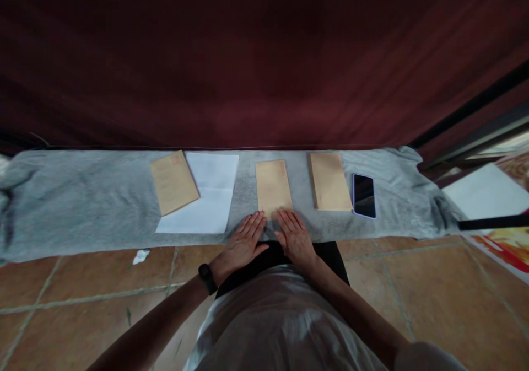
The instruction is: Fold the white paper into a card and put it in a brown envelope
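A grey cloth [82,205] is spread over the floor below a dark red curtain. On it a brown envelope [273,186] lies in the middle. My left hand [243,241] rests flat on the cloth, fingers stretched toward the envelope's near edge. My right hand [294,237] also lies flat, its fingertips touching the envelope's near right corner. Both hands hold nothing. To the left a second brown envelope [173,182] overlaps white paper sheets [204,203]. A third brown envelope [329,181] lies to the right.
A black phone [364,195] lies screen up beside the right envelope. A dark red curtain [264,57] hangs behind the cloth. Brown floor tiles [82,283] lie in front, with a white scrap [141,256]. White and coloured sheets [491,194] sit at the far right.
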{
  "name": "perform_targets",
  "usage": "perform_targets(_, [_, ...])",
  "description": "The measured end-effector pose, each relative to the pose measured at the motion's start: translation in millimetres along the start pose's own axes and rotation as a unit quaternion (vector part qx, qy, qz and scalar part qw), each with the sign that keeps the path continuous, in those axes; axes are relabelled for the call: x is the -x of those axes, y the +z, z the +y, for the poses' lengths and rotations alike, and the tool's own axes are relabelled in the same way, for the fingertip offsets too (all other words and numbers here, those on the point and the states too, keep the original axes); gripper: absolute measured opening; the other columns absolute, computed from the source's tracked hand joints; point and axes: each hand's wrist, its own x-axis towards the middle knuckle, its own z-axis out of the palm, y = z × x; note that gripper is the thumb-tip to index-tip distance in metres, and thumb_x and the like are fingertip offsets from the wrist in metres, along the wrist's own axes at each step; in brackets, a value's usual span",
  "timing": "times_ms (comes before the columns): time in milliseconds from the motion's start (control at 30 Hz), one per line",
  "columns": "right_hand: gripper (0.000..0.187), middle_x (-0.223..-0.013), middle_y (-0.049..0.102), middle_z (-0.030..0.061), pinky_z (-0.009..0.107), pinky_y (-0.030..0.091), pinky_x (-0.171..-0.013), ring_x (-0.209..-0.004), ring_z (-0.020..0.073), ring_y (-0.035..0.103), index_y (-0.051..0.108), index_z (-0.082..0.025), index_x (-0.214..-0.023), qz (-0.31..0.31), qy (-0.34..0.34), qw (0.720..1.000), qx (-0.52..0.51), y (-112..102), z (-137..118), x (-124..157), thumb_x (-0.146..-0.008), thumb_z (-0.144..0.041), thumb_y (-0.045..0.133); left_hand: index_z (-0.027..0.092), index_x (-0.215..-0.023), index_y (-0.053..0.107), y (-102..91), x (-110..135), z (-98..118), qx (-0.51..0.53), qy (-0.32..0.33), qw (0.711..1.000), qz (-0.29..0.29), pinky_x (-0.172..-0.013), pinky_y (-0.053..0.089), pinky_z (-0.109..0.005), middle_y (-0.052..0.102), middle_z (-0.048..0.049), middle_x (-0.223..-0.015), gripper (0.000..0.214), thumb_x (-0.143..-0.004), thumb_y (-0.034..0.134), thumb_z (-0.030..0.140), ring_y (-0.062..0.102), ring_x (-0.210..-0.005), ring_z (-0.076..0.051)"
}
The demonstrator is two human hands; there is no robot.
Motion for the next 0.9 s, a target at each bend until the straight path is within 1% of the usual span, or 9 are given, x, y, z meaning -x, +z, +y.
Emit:
perform_targets(100, [0.052,-0.157,0.047,0.0107,0.046,0.030,-0.125,-0.148,0.0242,0.040,0.044,-0.014,-0.154,-0.021,-0.030,0.999,-0.011,4.8,-8.5,-6.4,-0.106,-0.036,0.044,0.008,-0.159,0.026,2.7,-0.1,-0.5,-0.007,-0.002,1.000,0.002,-0.128,0.023,-0.045,0.028,-0.0179,-0.166,0.074,-0.102,0.044,0.052,0.020,-0.157,-0.026])
perform_targets(167, [0.053,-0.158,0.047,0.0115,0.047,0.030,-0.125,-0.148,0.0249,0.040,0.044,-0.014,-0.154,-0.017,-0.019,1.000,-0.002,4.9,-7.2,-5.6,-0.106,-0.036,0.045,0.008,-0.159,0.027,4.2,0.0,-1.6,-0.013,0.003,1.000,0.005,-0.127,0.024,-0.045,0.029,-0.0182,-0.166,0.073,-0.103,0.043,0.051,0.021,-0.156,-0.027])
perform_targets(300, [0.053,-0.158,0.046,0.0118,0.048,0.029,-0.125,-0.147,0.0250,0.041,0.041,-0.012,-0.155,-0.004,0.021,0.999,0.027,-1.6,6.6,4.0,-0.107,-0.034,0.042,0.008,-0.157,0.031,4.1,0.3,-3.0,-0.015,0.008,1.000,0.009,-0.127,0.025,-0.046,0.031,-0.0186,-0.165,0.071,-0.103,0.043,0.051,0.024,-0.156,-0.027])
perform_targets(400, [0.054,-0.159,0.045,0.0110,0.047,0.027,-0.125,-0.148,0.0242,0.041,0.035,-0.014,-0.158,0.001,0.033,0.999,0.041,-6.4,16.0,10.9,-0.108,-0.033,0.040,0.010,-0.157,0.033,1.1,-1.2,-0.8,-0.004,-0.005,1.000,0.014,-0.127,0.025,-0.049,0.035,-0.0173,-0.163,0.067,-0.103,0.043,0.049,0.028,-0.154,-0.027])
perform_targets(500, [0.055,-0.159,0.044,0.0105,0.047,0.027,-0.126,-0.148,0.0233,0.041,0.033,-0.016,-0.159,0.007,0.035,0.998,0.045,-7.1,19.7,13.8,-0.107,-0.034,0.041,0.012,-0.157,0.034,-1.9,-9.9,5.7,0.008,-0.022,0.999,0.025,-0.127,0.027,-0.050,0.037,-0.0166,-0.162,0.065,-0.104,0.041,0.048,0.031,-0.153,-0.028])
perform_targets(600, [0.054,-0.159,0.044,0.0101,0.047,0.026,-0.126,-0.147,0.0232,0.042,0.035,-0.016,-0.158,0.008,0.033,0.998,0.045,-5.3,19.6,13.8,-0.108,-0.033,0.041,0.014,-0.158,0.033,-1.3,-31.4,14.5,0.017,-0.015,1.000,0.020,-0.127,0.027,-0.047,0.036,-0.0133,-0.164,0.062,-0.106,0.034,0.047,0.030,-0.154,-0.025])
perform_targets(700, [0.051,-0.158,0.046,0.0098,0.047,0.026,-0.126,-0.147,0.0236,0.042,0.040,-0.015,-0.155,0.013,0.034,0.998,0.047,-4.1,18.6,13.0,-0.108,-0.033,0.041,0.014,-0.158,0.033,3.7,-63.8,19.1,0.025,-0.007,1.000,0.001,-0.127,0.025,-0.045,0.034,-0.0117,-0.165,0.061,-0.107,0.030,0.047,0.028,-0.154,-0.023])
perform_targets(800, [0.049,-0.157,0.048,0.0097,0.047,0.026,-0.125,-0.146,0.0243,0.044,0.045,-0.015,-0.153,0.020,0.038,0.998,0.047,-4.3,17.9,12.1,-0.107,-0.033,0.042,0.010,-0.157,0.033,10.9,-98.6,15.1,0.027,-0.031,0.999,-0.004,-0.128,0.024,-0.043,0.032,-0.0131,-0.166,0.060,-0.108,0.028,0.044,0.026,-0.155,-0.023])
perform_targets(900, [0.050,-0.157,0.048,0.0084,0.046,0.027,-0.125,-0.145,0.0245,0.045,0.042,-0.016,-0.154,0.019,0.042,0.998,0.041,-5.1,18.0,11.1,-0.107,-0.032,0.042,0.008,-0.158,0.032,17.4,-127.4,4.7,0.029,-0.051,0.998,0.009,-0.128,0.022,-0.045,0.032,-0.0137,-0.166,0.061,-0.107,0.027,0.042,0.024,-0.156,-0.024])
